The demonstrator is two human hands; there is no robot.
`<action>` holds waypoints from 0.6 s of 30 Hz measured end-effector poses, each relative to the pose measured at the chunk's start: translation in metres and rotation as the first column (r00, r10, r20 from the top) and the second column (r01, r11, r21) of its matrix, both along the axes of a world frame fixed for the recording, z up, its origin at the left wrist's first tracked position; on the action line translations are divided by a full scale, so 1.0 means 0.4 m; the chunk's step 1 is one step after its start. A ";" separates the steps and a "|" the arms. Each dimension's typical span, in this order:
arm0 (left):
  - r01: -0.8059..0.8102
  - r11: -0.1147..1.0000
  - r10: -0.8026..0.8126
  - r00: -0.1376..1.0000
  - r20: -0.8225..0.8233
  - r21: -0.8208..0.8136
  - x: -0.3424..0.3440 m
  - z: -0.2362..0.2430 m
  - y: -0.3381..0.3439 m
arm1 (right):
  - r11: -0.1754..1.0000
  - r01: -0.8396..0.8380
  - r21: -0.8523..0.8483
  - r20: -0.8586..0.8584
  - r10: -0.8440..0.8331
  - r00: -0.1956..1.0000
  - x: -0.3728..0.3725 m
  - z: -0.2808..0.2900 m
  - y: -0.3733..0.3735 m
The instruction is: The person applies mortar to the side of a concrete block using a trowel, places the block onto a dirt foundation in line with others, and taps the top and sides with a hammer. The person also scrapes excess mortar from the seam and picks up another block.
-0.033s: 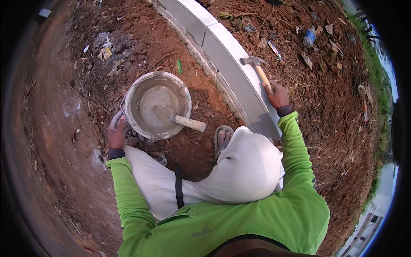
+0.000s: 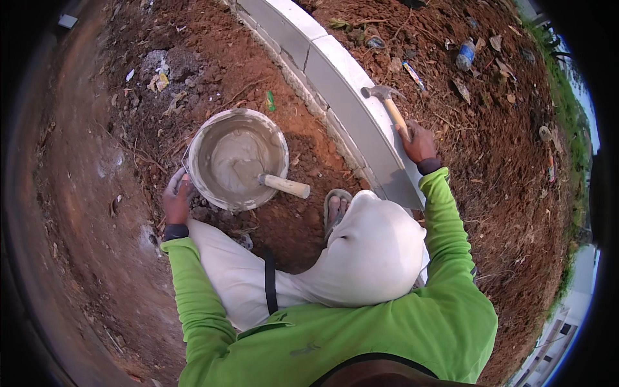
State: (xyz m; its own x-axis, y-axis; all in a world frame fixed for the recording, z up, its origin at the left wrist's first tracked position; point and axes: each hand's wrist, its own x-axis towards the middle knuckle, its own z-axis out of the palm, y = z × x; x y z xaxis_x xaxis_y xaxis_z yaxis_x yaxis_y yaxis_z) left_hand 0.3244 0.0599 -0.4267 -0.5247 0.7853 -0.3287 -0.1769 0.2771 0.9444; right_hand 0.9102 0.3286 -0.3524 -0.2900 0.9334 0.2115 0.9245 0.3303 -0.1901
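A whitish, mortar-smeared bucket stands on the soil in front of me, with wet grey mortar inside. A tool with a pale wooden handle leans out over its right rim; its working end is sunk in the mortar. My left hand is at the bucket's left side, fingers closed around the thin wire bucket handle. On the right, my right hand grips the wooden shaft of a claw hammer. The hammer's head lies over the top of a low grey block wall.
The wall curves from beside my right knee to the far top. My sandalled foot is between bucket and wall. Reddish soil lies on both sides, with a plastic bottle, a green wrapper and other litter. Buildings show at the lower right.
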 end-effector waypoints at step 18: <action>0.072 0.997 -0.073 0.996 -0.048 -0.027 -0.022 0.017 -0.037 | 0.992 0.076 0.104 0.119 -0.089 0.989 0.038 -0.030 -0.068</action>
State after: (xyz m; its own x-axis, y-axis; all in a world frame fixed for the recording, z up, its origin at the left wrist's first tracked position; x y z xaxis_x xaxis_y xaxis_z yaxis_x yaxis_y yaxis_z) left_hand 0.3155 0.0450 -0.4199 -0.4825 0.8138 -0.3240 -0.1088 0.3113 0.9441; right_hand 0.9255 0.3013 -0.3644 -0.2423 0.9315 0.2713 0.9637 0.2635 -0.0439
